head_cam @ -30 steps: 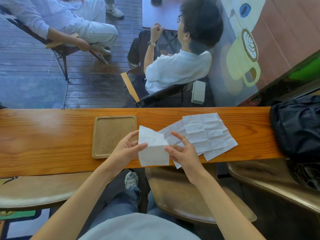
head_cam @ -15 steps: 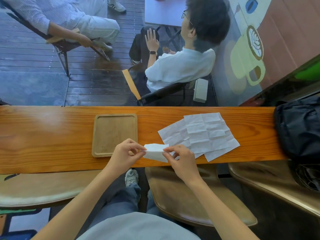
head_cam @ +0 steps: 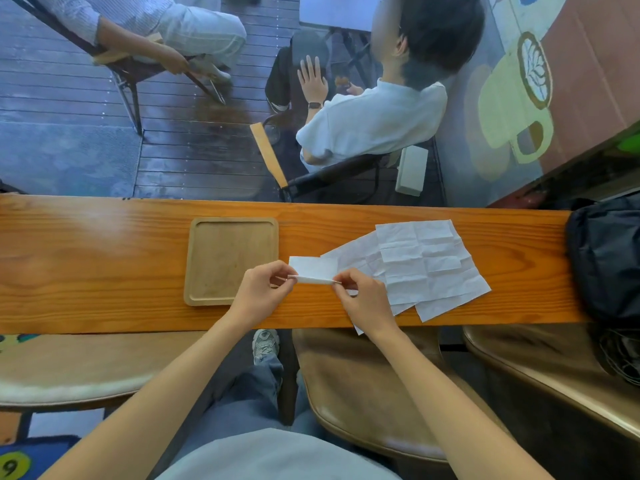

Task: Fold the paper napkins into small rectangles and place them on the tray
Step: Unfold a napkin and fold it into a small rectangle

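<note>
A white paper napkin, folded into a narrow rectangle, lies just above the wooden counter between my hands. My left hand pinches its near left corner, and my right hand pinches its near right corner. To the left of my hands sits an empty square wooden tray. To the right, several unfolded creased napkins lie overlapping on the counter, partly under my right hand.
The long wooden counter runs across the view against a glass window. A black bag sits at its right end. Stools stand below the near edge. Behind the glass, people sit on chairs.
The napkin, first held up as a larger upright sheet, has been folded down into a narrow rectangle. Both hands have moved forward over the counter and now pinch its near corners.
</note>
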